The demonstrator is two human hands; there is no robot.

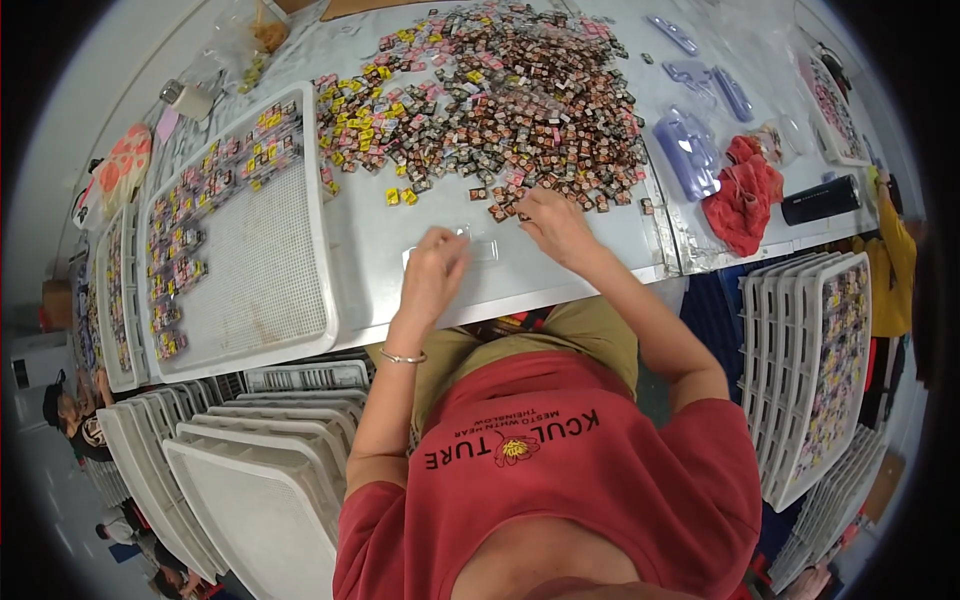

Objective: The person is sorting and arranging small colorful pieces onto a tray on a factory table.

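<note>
Table (420, 250) of pale grey under heaped small packets (490, 95) — left hand (432, 275) fingers curled on clear tray (470, 248), right hand (555, 225) spread among packets.

A heap of small packets (490, 90) lay on the surface (420, 225) beyond both hands, the right hand (555, 225) at its near edge. A clear tray (480, 248) sat between the hands, by the left hand (432, 270). A mesh tray (240, 230) lay left; a cloth (745, 195) right.
</note>
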